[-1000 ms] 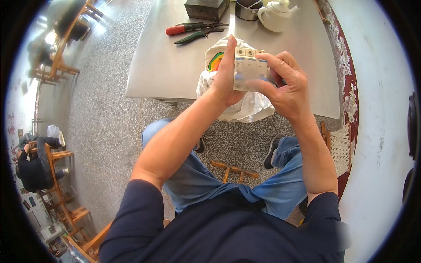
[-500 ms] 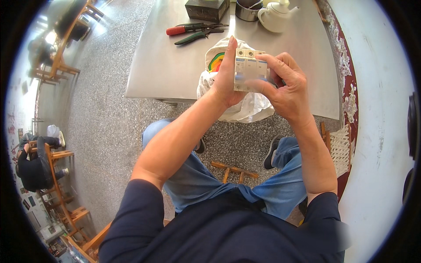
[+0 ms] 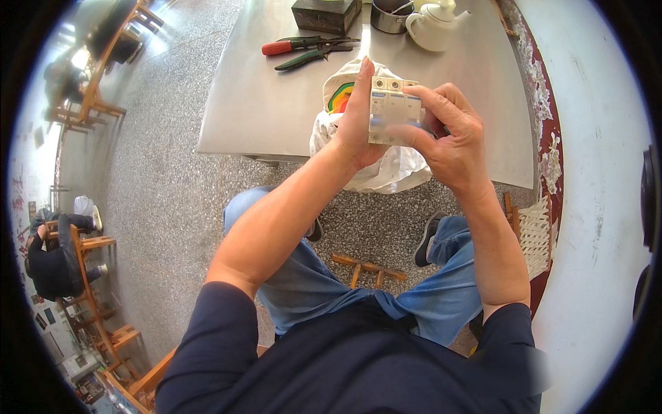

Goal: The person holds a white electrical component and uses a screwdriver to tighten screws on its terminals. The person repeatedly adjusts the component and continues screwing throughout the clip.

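Note:
Above the table's near edge I hold a white three-pole circuit breaker (image 3: 395, 105) with screw terminals along its top. My left hand (image 3: 356, 124) is closed round its left side, the thumb pointing up along it; the other fingers are hidden behind. With bent fingers and thumb, my right hand (image 3: 452, 131) grips the right side, the thumb across the lower front. Beneath the hands a cream cloth bag (image 3: 407, 171) with a rainbow-coloured print hangs partly over the table edge.
On the metal table (image 3: 255, 110) lie red-handled pliers (image 3: 286, 46) and green-handled cutters (image 3: 303, 60). Behind them are a dark block (image 3: 324, 17), a metal mug (image 3: 388, 18) and a white teapot (image 3: 433, 27). A wall (image 3: 593, 172) rises at right. Another person (image 3: 52, 265) sits far left.

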